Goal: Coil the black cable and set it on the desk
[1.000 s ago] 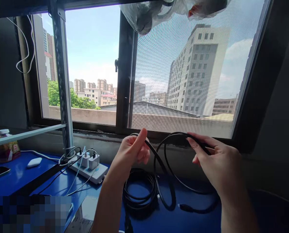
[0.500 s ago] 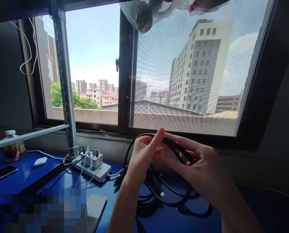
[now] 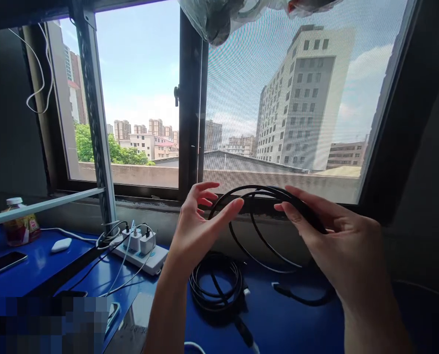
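My right hand [image 3: 337, 246] pinches a thick black cable [image 3: 264, 192] between thumb and fingers and holds its loops up in front of the window sill. My left hand [image 3: 197, 226] is raised just left of the loops with fingers spread; the cable passes by its fingertips without being gripped. Below the hands, the remainder of the black cable lies as a coil [image 3: 215, 285] on the blue desk [image 3: 278, 319], and a loose end [image 3: 297, 295] trails to the right.
A white power strip [image 3: 140, 253] with chargers and white leads sits left of the coil. Farther left are a phone [image 3: 0, 263], a white mouse [image 3: 61, 244] and a bottle [image 3: 18, 226]. Another phone [image 3: 131, 319] lies near the front edge. A plastic bag [image 3: 241, 14] hangs overhead.
My hands, together on the cable half a second ago, have moved apart. The left hand has opened and let go, while the right keeps the loops and has drawn them rightward.
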`<state>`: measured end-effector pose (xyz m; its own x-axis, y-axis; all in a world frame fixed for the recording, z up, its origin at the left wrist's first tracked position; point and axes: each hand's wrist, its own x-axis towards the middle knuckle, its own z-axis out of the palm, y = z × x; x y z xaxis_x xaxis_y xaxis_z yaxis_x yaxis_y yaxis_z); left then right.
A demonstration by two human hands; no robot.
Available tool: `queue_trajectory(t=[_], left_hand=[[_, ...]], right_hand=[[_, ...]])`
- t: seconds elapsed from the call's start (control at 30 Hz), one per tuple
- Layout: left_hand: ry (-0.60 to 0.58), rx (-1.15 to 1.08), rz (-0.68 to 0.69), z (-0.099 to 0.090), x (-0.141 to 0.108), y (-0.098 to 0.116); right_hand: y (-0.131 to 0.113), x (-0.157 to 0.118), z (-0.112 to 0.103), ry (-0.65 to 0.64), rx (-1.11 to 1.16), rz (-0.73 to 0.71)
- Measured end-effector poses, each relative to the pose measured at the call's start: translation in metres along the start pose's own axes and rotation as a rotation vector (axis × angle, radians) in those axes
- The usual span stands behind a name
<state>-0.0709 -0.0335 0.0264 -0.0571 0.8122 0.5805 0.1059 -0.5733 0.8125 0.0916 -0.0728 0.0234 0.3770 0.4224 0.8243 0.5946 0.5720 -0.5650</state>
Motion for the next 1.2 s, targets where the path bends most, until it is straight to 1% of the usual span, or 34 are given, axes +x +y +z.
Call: queue_trajectory(t=[0.03, 0.07, 0.13, 0.17, 0.2, 0.27, 0.33, 0.37, 0.47, 0.53, 0.6, 0.67, 0.7, 0.77, 0.83, 0.9, 1.0, 1.03, 1.1, 1.2], left_hand=[[0.003, 0.046, 0.021, 0.002, 0.001, -0.004], [-0.022, 0.069, 0.039, 0.005, 0.002, -0.009], [-0.136, 0.035, 0.043, 0.015, 0.006, -0.018], [-0.198, -0.017, 0.021, 0.021, 0.008, -0.023], [-0.246, -0.08, -0.03, 0.028, 0.01, -0.027], [-0.308, -0.216, -0.169, 0.041, 0.012, -0.033], [-0.316, -0.324, -0.297, 0.052, 0.013, -0.037], [-0.299, -0.355, -0.344, 0.057, 0.013, -0.039], [-0.232, -0.369, -0.432, 0.068, 0.012, -0.046], [-0.244, -0.376, -0.435, 0.07, 0.012, -0.049], [-0.324, -0.44, -0.382, 0.069, 0.011, -0.049], [-0.401, -0.55, -0.333, 0.066, 0.01, -0.046], [-0.409, -0.599, -0.32, 0.064, 0.01, -0.045], [-0.354, -0.642, -0.315, 0.06, 0.011, -0.042], [-0.259, -0.618, -0.31, 0.056, 0.013, -0.042], [-0.173, -0.593, -0.318, 0.051, 0.016, -0.044], [-0.046, -0.589, -0.341, 0.044, 0.02, -0.044], [-0.006, -0.581, -0.337, 0.043, 0.02, -0.043], [0.055, -0.539, -0.319, 0.041, 0.019, -0.04], [0.127, -0.454, -0.286, 0.044, 0.016, -0.034]], right_hand=[[-0.002, -0.001, 0.0, 0.015, 0.002, -0.005], [-0.003, -0.002, 0.001, 0.025, 0.01, -0.012], [-0.006, -0.004, 0.004, 0.028, 0.035, -0.028], [-0.007, -0.005, 0.006, 0.031, 0.05, -0.031], [-0.007, -0.006, 0.007, 0.036, 0.062, -0.029], [-0.007, -0.007, 0.009, 0.037, 0.075, -0.02], [-0.006, -0.006, 0.008, 0.028, 0.087, -0.014], [-0.006, -0.005, 0.006, 0.018, 0.093, -0.012], [-0.005, -0.002, 0.0, 0.0, 0.126, 0.005], [-0.005, 0.0, -0.003, -0.004, 0.17, 0.016], [-0.004, 0.001, -0.005, -0.008, 0.234, 0.031], [-0.001, 0.001, -0.005, -0.028, 0.306, 0.053], [0.002, 0.002, -0.005, -0.046, 0.338, 0.068], [0.007, 0.003, -0.003, -0.085, 0.372, 0.101], [0.011, 0.005, -0.001, -0.095, 0.341, 0.118], [0.013, 0.007, 0.001, -0.082, 0.219, 0.104], [0.016, 0.008, 0.006, -0.007, -0.035, 0.06], [0.017, 0.008, 0.009, 0.013, -0.085, 0.063], [0.017, 0.007, 0.015, -0.002, -0.067, 0.112], [0.011, 0.003, 0.02, -0.163, 0.115, 0.272]])
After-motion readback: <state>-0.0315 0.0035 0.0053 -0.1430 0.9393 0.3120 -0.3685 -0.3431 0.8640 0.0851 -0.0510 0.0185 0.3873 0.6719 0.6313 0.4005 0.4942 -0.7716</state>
